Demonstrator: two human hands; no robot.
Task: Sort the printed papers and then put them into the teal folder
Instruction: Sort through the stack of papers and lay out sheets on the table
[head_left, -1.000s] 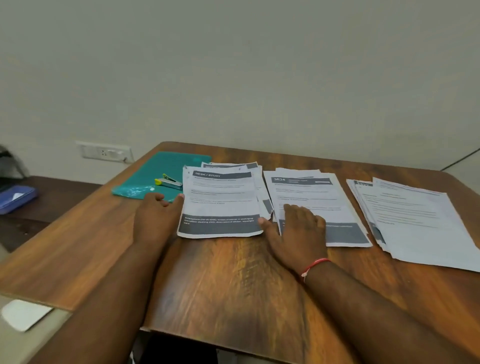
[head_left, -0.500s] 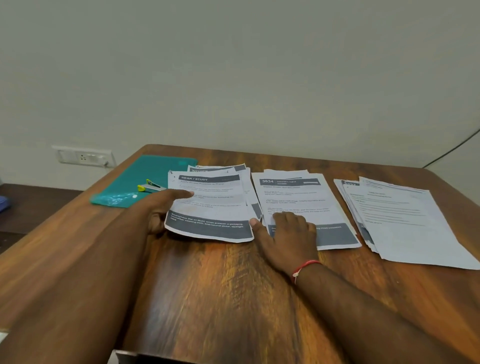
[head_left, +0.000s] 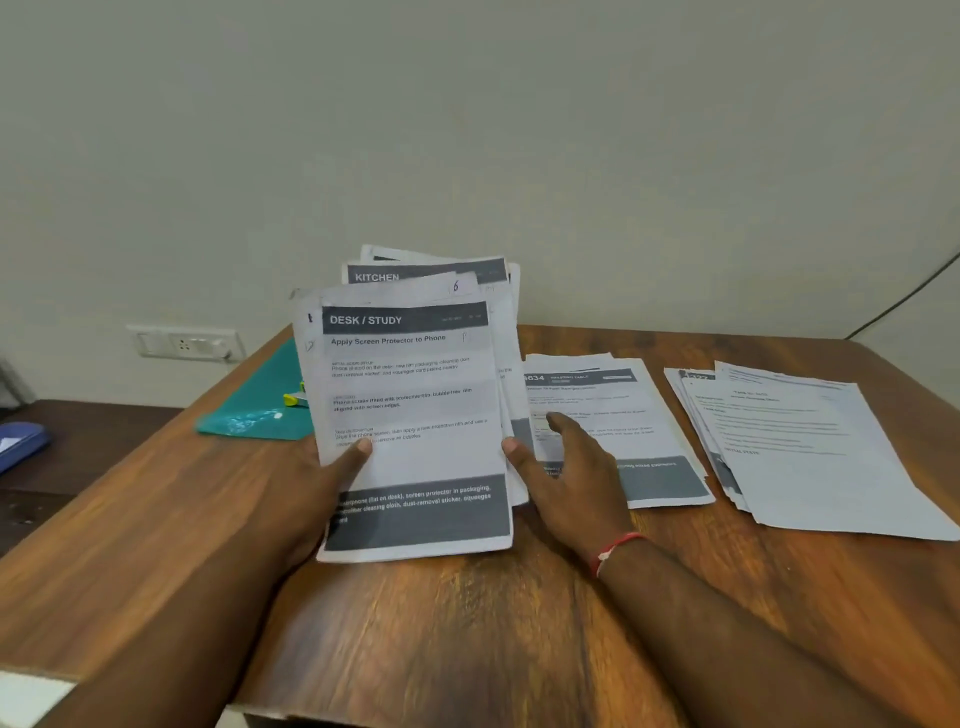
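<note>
The left hand (head_left: 322, 483) is pinching a stack of papers (head_left: 415, 395), holding it tilted above the table (head_left: 467, 623). The right hand (head_left: 571, 478) is resting spread beside it, thumb perhaps touching its edge. The teal folder (head_left: 260, 405) is lying behind, leftward.

The counter (head_left: 467, 623) is finished in brown wood grain with a soft sheen, smooth throughout. The printed papers (head_left: 415, 395) are thin matt paper, lightly creased at the edges. The teal folder (head_left: 260, 400) is made of glossy plastic, with glare caught near its front corner.
</note>
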